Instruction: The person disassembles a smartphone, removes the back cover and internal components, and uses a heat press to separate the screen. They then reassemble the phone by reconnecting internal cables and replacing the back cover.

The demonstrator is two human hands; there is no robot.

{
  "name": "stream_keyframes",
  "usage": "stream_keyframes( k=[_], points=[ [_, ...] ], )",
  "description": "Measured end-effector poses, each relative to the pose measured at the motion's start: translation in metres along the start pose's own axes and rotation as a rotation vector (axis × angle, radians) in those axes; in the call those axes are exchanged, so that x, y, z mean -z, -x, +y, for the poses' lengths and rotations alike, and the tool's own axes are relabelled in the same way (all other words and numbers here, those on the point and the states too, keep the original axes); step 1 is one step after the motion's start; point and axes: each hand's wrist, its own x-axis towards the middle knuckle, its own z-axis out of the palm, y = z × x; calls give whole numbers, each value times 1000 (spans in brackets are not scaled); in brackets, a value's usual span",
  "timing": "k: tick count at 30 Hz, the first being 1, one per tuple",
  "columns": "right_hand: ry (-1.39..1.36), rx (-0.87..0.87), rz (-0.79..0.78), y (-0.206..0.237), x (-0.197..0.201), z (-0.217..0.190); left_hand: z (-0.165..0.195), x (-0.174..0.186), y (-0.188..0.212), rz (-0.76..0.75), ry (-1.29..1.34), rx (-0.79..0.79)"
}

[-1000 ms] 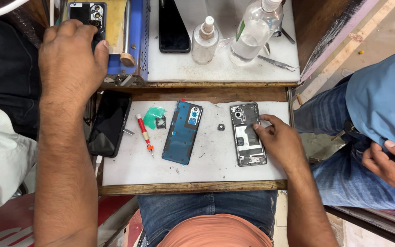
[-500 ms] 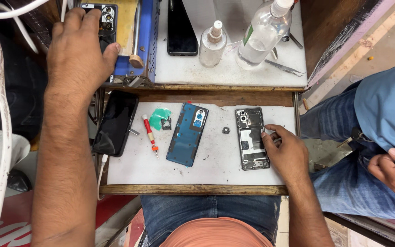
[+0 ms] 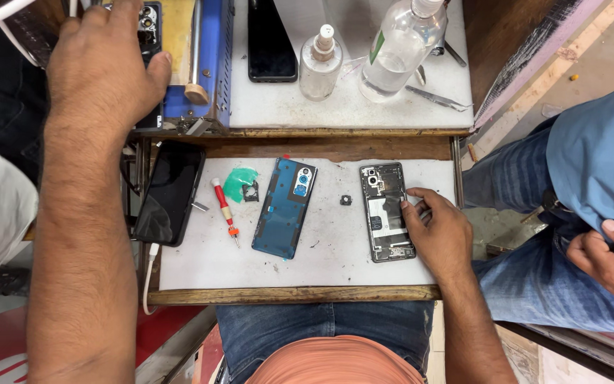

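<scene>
While right hand point(image 3: 440, 238) pinches at opened phone point(image 3: 386, 212), left hand point(image 3: 104, 67) grips blue machine point(image 3: 197, 71); next needs fine fingertip control.

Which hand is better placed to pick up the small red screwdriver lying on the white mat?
Probably the left. The right hand is resting on the opened black phone at the mat's right side, while the small red screwdriver lies at its left side, below the left hand, which rests on the blue machine.

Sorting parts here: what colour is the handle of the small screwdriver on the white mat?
Red, on the small screwdriver, seen in the head view.
</scene>
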Motion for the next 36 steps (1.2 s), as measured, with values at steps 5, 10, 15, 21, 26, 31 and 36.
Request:
stream_keyframes(
  k=[5,10,15,21,26,31,36],
  points=[
    [-9,24,22,-1,0,1,-2,-5,-1,95,-76,-99],
    [-18,58,50,-1,-2,5,-5,-12,1,153,-122,-170],
    [-32,40,52,6,-5,5,-6,-14,3,151,-193,-168],
    [44,282,110,21,-9,3,-5,-16,5,140,-251,-183],
    [96,349,36,27,-13,-4,-5,-15,6,165,-224,-197],
    [208,340,-41,31,-21,-5,-5,-11,9,165,-182,-189],
    [293,367,-57,35,-27,1,-2,-8,10,115,-131,-152]
  ],
)
